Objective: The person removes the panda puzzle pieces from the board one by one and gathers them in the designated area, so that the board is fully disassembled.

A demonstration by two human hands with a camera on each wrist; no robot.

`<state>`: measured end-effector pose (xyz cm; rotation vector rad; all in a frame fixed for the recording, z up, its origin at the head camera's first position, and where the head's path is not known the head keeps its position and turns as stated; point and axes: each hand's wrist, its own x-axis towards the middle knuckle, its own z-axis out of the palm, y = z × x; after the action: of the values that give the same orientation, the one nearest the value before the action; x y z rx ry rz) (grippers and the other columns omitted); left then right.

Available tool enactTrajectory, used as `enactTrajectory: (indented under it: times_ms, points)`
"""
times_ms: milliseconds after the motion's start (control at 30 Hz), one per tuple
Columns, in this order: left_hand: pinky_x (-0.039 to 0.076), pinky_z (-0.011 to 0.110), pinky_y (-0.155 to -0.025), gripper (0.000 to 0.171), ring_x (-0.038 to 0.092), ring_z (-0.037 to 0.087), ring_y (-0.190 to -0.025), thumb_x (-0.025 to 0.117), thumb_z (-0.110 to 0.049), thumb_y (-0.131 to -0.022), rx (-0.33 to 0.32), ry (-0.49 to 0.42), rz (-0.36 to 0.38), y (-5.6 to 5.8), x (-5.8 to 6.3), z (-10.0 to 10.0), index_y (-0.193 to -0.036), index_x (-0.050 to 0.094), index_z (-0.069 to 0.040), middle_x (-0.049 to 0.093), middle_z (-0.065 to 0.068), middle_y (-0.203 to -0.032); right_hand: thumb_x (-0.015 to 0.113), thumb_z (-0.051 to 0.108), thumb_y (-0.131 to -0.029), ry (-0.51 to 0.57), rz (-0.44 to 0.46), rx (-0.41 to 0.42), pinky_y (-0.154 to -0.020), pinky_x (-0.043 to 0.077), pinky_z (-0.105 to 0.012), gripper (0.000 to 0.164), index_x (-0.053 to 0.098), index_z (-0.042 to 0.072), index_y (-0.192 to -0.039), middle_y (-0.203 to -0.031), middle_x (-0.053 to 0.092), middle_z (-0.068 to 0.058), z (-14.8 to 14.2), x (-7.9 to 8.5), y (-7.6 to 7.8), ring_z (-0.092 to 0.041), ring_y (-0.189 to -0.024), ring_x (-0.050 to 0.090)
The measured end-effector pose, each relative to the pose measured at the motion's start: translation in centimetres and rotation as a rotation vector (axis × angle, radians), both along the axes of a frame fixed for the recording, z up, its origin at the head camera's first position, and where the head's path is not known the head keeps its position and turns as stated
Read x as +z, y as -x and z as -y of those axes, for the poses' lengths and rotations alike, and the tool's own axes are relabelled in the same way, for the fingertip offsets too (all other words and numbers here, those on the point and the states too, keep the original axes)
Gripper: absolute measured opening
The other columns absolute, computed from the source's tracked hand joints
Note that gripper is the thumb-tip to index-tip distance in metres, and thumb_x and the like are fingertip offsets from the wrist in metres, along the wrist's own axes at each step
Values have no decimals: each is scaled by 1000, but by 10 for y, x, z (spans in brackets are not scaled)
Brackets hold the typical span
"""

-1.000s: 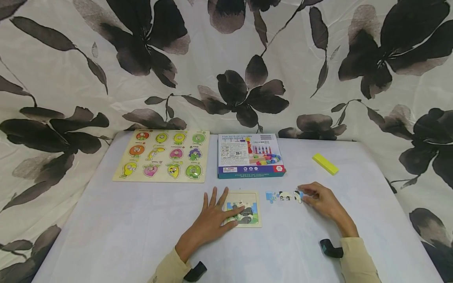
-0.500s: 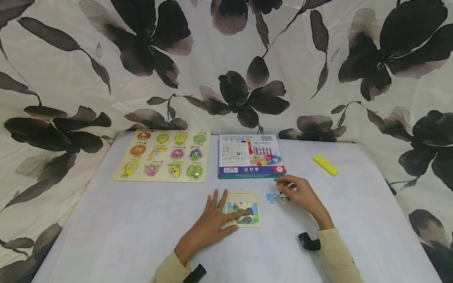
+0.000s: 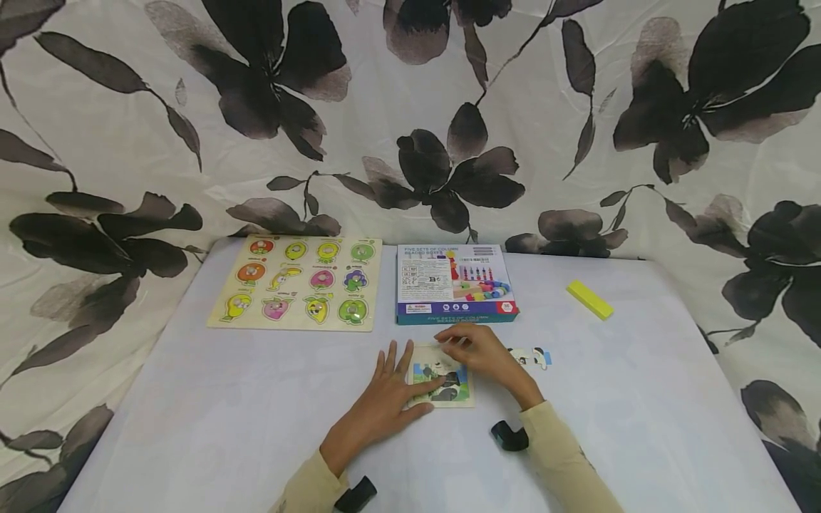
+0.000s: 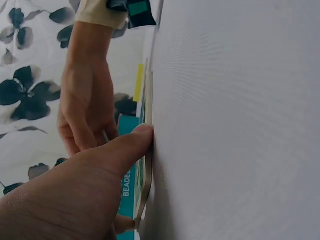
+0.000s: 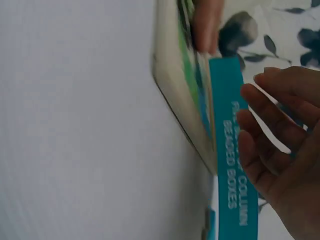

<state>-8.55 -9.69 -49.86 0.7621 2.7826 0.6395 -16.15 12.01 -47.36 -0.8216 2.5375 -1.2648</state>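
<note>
A small wooden panda puzzle board [image 3: 463, 399] lies on the white table. My left hand [image 3: 378, 410] is spread at its left side, index finger across the picture. In the left wrist view the left thumb [image 4: 132, 145] touches the board's near edge. Over the board's upper right part hovers my right hand [image 3: 484, 356], its fingers [image 5: 260, 100] loosely curled; nothing shows between them in the right wrist view. Puzzle pieces [image 3: 539, 358] with panda parts lie right of the right hand, partly hidden by it. A blue piece [image 5: 212, 225] shows low in the right wrist view.
Behind the panda board stands a flat box [image 3: 457, 285] labelled for beaded columns. A fruit-and-vegetable puzzle board [image 3: 291, 285] lies back left. A yellow block [image 3: 590, 298] lies back right. A floral cloth [image 3: 449, 71] hangs behind the table.
My right hand has moved left from the loose pieces to above the panda board, uncovering the rightmost piece. The left hand stays on the board, which has shifted very slightly.
</note>
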Motion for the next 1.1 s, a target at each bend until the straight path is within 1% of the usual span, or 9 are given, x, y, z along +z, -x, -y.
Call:
enactTrajectory:
  times_ms: [67,133,200,300,467,667,833,967,1100]
  points:
    - [4,64,-113,45,-4,53,-141,54,-47,-94,-1,3,-10,2,-1,0,-138,50,-39,7,26,-157,64,11,-91,-14,7,27,-87,51,-35,23,70,5,-113,-107,69,-3,6,-2,0,-16,-95,60]
    - [5,64,-112,44,-3,53,-140,53,-47,-95,0,10,-23,5,-2,0,-138,51,-38,8,26,-157,64,10,-91,-24,11,52,-90,50,-37,22,70,6,-112,-108,68,-3,12,-4,0,-17,-98,60]
    - [5,64,-112,43,-2,54,-140,53,-46,-95,4,8,-31,7,-2,0,-137,51,-38,9,26,-157,64,10,-91,-33,18,66,-92,49,-39,22,70,6,-112,-107,68,-2,16,-5,0,-18,-101,60]
    - [5,65,-112,43,-2,54,-140,54,-46,-95,8,6,-35,8,-3,0,-137,52,-36,10,26,-157,64,10,-90,-58,5,84,-93,47,-41,22,71,6,-111,-106,68,-2,20,-7,0,-18,-103,58]
    - [3,64,-112,44,-3,52,-141,55,-46,-94,14,4,-19,9,-3,1,-136,54,-34,11,23,-158,65,13,-91,-120,-14,98,-91,45,-39,21,72,8,-110,-104,66,2,23,-10,-1,-15,-101,54]
    - [3,64,-112,43,-2,51,-141,56,-46,-94,16,1,-20,9,-3,0,-135,56,-31,11,22,-158,66,11,-89,-137,-54,112,-90,44,-38,20,74,9,-108,-102,63,2,24,-11,-3,-15,-99,51]
    - [3,65,-112,43,-2,52,-141,56,-46,-94,16,4,-23,8,-4,-1,-134,57,-30,12,22,-158,66,11,-89,-164,-94,116,-87,44,-34,19,75,10,-107,-103,61,3,24,-14,-3,-13,-97,48]
    - [4,65,-112,43,-2,52,-141,56,-46,-94,17,2,-24,8,-4,-1,-134,57,-30,12,22,-158,65,10,-90,-165,-84,117,-86,43,-34,20,75,10,-107,-104,61,3,25,-15,-3,-13,-96,47]
    - [4,65,-112,43,-2,52,-141,56,-46,-94,18,4,-29,8,-4,-1,-134,58,-30,12,23,-157,63,8,-89,-155,-52,117,-87,44,-36,21,74,9,-107,-104,61,2,26,-13,-3,-14,-97,47]
